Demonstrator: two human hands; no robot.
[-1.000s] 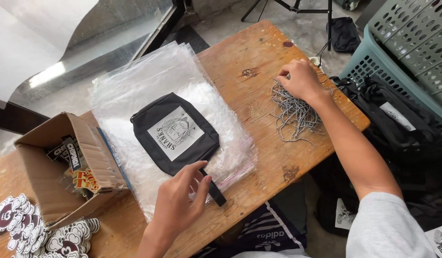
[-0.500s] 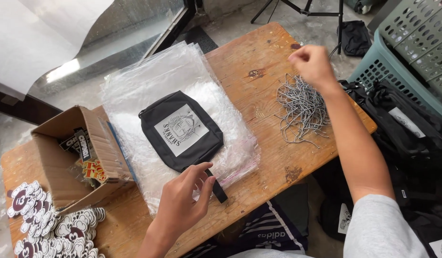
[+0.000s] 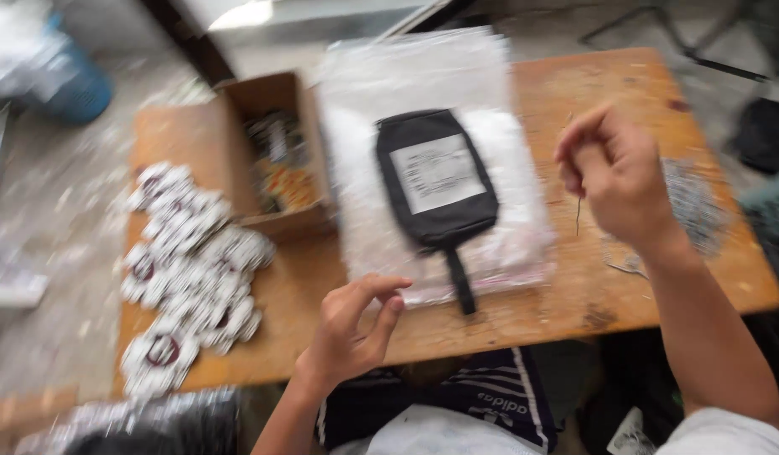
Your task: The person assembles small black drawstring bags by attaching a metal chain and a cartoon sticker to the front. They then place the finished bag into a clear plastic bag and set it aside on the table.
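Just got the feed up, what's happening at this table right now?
A person sits at a wooden table. Their right hand is raised, pinching a thin metal pin that hangs down. The left hand hovers empty near the table's front edge, fingers curled. Between them a black pouch lies on a stack of clear plastic bags. A pile of pins sits right; a cardboard box and round stickers left.
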